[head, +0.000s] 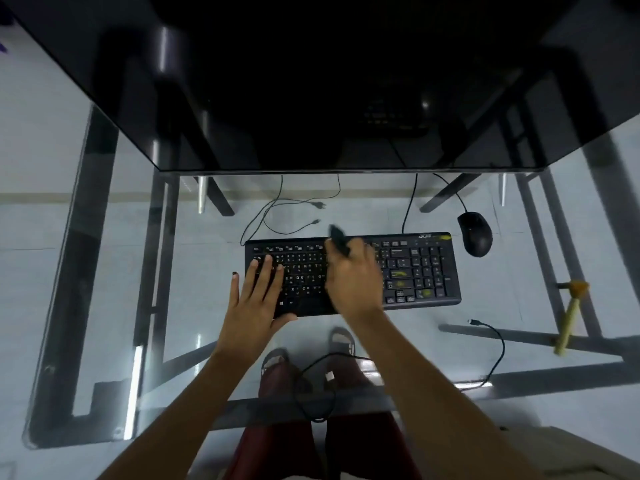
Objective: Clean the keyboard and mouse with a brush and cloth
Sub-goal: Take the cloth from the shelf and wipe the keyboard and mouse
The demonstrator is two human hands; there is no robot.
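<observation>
The right hand [353,275] is closed around a dark brush [338,240], its blurred end sticking up past the knuckles over the top key rows in the middle of the keyboard [420,268]. The left hand [254,299] lies flat with fingers spread wide, holding nothing, pressed on the keyboard's left end with the thumb at the front edge. The keyboard is black with pale legends and yellow-green marks on some right-hand keys; it lies flat on a glass desk [104,306]. A black mouse [475,233] sits just beyond its far right corner, apart from it, cord running back under the dark monitor [311,81] that fills the top of the view. Loose black cables [277,216] lie behind the keyboard, and another cable [493,351] curls near the front right. Through the glass show the metal frame, a pale tiled floor, dark red trousers and sandalled feet. No cloth or container can be made out.
</observation>
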